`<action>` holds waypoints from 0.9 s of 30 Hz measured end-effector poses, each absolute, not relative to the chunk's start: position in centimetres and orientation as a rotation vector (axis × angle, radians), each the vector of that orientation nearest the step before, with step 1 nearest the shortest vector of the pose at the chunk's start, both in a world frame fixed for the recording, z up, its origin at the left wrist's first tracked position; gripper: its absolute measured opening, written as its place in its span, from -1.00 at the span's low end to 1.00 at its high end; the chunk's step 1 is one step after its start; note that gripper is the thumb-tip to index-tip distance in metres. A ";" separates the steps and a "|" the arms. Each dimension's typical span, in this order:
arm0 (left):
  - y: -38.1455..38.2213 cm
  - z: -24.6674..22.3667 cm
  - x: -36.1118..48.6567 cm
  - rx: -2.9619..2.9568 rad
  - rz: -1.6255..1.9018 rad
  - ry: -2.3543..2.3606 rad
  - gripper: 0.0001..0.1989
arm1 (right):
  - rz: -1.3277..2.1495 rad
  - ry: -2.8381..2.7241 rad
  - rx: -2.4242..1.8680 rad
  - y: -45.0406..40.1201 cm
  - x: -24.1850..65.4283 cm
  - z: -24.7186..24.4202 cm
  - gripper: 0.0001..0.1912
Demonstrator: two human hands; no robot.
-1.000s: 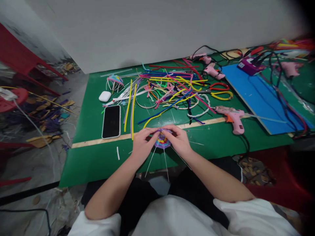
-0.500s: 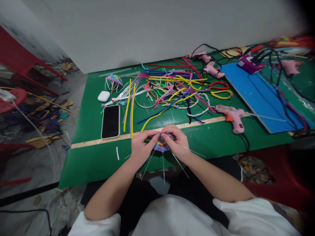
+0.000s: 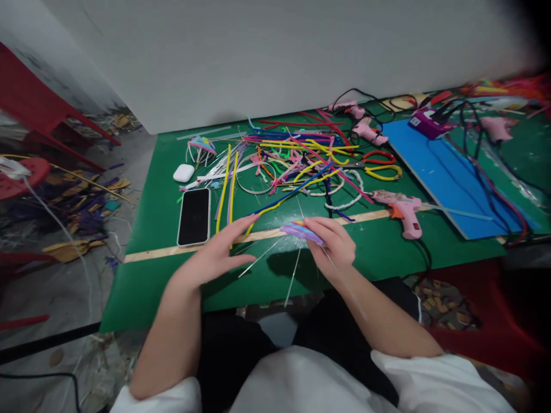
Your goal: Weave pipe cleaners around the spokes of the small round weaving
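Woven disc (image 3: 301,230) of coloured pipe cleaners, thin wire spokes sticking out, tilted above the green bench (image 3: 379,246), pinched in my right hand (image 3: 333,246) grip. My left hand (image 3: 219,252) spread flat, off it, near the phone (image 3: 194,215).

Left hand (image 3: 215,252) flat and open, palm down, fingers together and stretched forward toward the upper right, thumb tucked below. Left forearm bare, running up from the lower left. Right hand (image 3: 333,244) curled, fingertips (image 3: 310,229) pinched closed, pointing left, wrist bent. Right forearm bare, slanting up from the lower right. Hands apart, white sleeves at both elbows.
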State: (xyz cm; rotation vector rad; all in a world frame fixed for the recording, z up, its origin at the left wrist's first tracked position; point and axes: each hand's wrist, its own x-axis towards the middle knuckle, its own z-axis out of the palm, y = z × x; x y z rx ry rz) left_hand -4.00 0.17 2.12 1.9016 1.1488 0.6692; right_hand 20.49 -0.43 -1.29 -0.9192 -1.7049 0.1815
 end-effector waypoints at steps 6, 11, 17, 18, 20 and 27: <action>-1.9 5.6 -5.9 1.630 1.286 1.631 -0.73 | 0.081 -1.849 -0.876 -0.7 22.1 -1.0 -0.66; -4.1 6.4 -1.5 1.950 0.871 1.245 -0.66 | 0.052 -2.076 -0.860 -0.4 22.1 -0.2 -0.75; -3.4 4.3 -0.1 1.907 1.129 1.168 -0.76 | -0.084 -1.916 -0.738 0.9 21.6 0.3 -0.46; -3.1 3.9 -0.3 1.936 1.197 1.165 -0.77 | -0.040 -1.882 -0.780 1.2 21.6 0.2 -0.44; -2.7 3.3 -0.8 1.978 1.297 1.149 -0.78 | 0.108 -1.852 -0.887 1.8 21.7 0.1 -0.48; -0.8 2.2 -2.1 2.183 1.347 1.049 -0.75 | 0.311 -1.837 -0.950 2.2 22.4 0.0 -0.87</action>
